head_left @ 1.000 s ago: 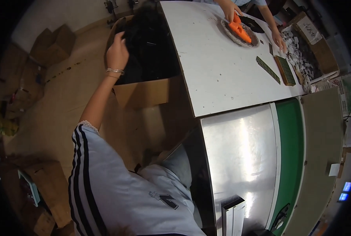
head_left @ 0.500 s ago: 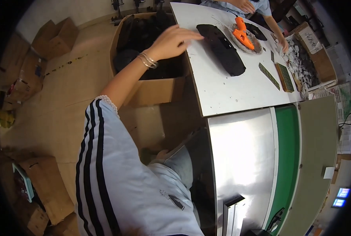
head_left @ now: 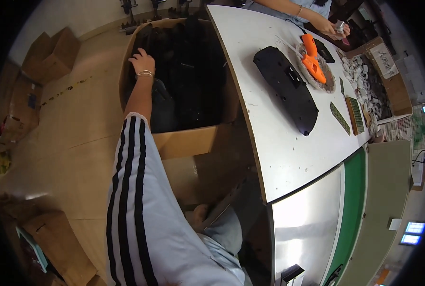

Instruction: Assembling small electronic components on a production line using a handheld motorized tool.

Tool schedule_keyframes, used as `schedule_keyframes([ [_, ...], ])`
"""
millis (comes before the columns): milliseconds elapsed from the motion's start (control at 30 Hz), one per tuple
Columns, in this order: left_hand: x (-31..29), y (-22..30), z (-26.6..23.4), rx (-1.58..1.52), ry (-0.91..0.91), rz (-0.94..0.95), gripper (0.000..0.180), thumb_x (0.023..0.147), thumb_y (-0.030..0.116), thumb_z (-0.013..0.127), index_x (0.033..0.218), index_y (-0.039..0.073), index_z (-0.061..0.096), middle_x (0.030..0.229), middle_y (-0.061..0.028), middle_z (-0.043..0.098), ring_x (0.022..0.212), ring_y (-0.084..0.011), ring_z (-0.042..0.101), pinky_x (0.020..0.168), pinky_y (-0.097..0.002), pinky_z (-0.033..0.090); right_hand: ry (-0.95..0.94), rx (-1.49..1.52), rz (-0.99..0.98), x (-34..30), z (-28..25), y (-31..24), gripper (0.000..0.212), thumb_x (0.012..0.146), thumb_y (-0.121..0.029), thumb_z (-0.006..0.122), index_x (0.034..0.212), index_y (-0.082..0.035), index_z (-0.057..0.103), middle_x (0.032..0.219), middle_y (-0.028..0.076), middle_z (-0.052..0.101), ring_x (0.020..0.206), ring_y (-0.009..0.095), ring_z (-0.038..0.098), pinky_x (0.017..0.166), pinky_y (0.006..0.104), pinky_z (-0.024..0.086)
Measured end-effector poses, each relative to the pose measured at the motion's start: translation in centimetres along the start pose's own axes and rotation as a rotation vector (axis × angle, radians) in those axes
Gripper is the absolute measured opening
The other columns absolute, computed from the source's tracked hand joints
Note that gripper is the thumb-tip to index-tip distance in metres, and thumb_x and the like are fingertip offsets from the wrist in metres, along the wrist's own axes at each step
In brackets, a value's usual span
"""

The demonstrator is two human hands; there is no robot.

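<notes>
My left hand [head_left: 143, 63], with bracelets at the wrist, reaches into a cardboard box [head_left: 188, 143] left of the table. Its fingers are apart, close to the box's left wall and the dark contents; whether they touch anything is unclear. Black plastic parts [head_left: 163, 102] fill the box, hard to tell apart in the shade. On the white table [head_left: 288, 157] lies a long black plastic panel [head_left: 288, 88] with rounded ends. An orange glue gun [head_left: 311, 59] rests on a messy round dish [head_left: 329, 85] beyond the panel. My right hand is out of view.
Across the table a co-worker's hand [head_left: 334, 29] holds a small pale piece. Green circuit boards [head_left: 340, 118] lie near a box of small white parts [head_left: 365, 78]. A metal surface [head_left: 305, 224] adjoins the table's near edge. Cardboard boxes [head_left: 60, 248] stand on the floor at left.
My left hand has moved from the table edge by the panel leftward into the box. The view has shifted. The co-worker's hands have moved and now hold a small pale piece.
</notes>
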State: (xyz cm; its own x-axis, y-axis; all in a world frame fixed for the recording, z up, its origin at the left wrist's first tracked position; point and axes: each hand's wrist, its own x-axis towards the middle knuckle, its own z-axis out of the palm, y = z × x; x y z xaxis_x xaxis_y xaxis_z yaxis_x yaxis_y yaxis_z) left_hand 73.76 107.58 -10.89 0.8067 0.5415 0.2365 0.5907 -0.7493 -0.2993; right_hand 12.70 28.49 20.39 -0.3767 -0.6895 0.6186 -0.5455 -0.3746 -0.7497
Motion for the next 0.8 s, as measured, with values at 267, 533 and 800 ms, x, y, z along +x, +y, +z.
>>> schedule_keyframes([
  [267, 2.1, -3.3, 0.6, -0.275, 0.325, 0.012, 0.018, 0.086, 0.017, 0.056, 0.091, 0.004, 0.067, 0.122, -0.0137, 0.059, 0.072, -0.0299, 0.069, 0.057, -0.0419, 0.057, -0.006, 0.008, -0.026, 0.9, 1.2, 0.0, 0.081, 0.088, -0.037, 0.068, 0.142, 0.005, 0.026, 0.131, 0.032, 0.046, 0.112, 0.040, 0.054, 0.088, 0.0448, 0.053],
  [533, -1.8, -11.1, -14.2, -0.486, 0.630, 0.192, 0.027, 0.087, 0.029, 0.061, 0.091, 0.003, 0.066, 0.117, -0.0162, 0.063, 0.074, -0.0357, 0.067, 0.062, -0.0439, 0.055, -0.158, -0.004, -0.024, 0.8, 0.7, 0.4, 0.078, 0.088, -0.037, 0.067, 0.137, 0.010, 0.030, 0.126, 0.037, 0.046, 0.113, 0.044, 0.053, 0.090, 0.0463, 0.051],
  [800, -17.5, -6.3, -30.6, -0.729, 0.938, 1.066, 0.016, 0.067, 0.009, 0.074, 0.076, 0.002, 0.064, 0.117, -0.0144, 0.065, 0.088, -0.0220, 0.069, 0.065, -0.0303, 0.055, -0.229, 0.175, -0.117, 5.2, 1.7, 6.4, 0.118, 0.068, -0.068, 0.073, 0.138, 0.015, 0.027, 0.133, 0.041, 0.038, 0.117, 0.048, 0.050, 0.080, 0.0512, 0.055],
])
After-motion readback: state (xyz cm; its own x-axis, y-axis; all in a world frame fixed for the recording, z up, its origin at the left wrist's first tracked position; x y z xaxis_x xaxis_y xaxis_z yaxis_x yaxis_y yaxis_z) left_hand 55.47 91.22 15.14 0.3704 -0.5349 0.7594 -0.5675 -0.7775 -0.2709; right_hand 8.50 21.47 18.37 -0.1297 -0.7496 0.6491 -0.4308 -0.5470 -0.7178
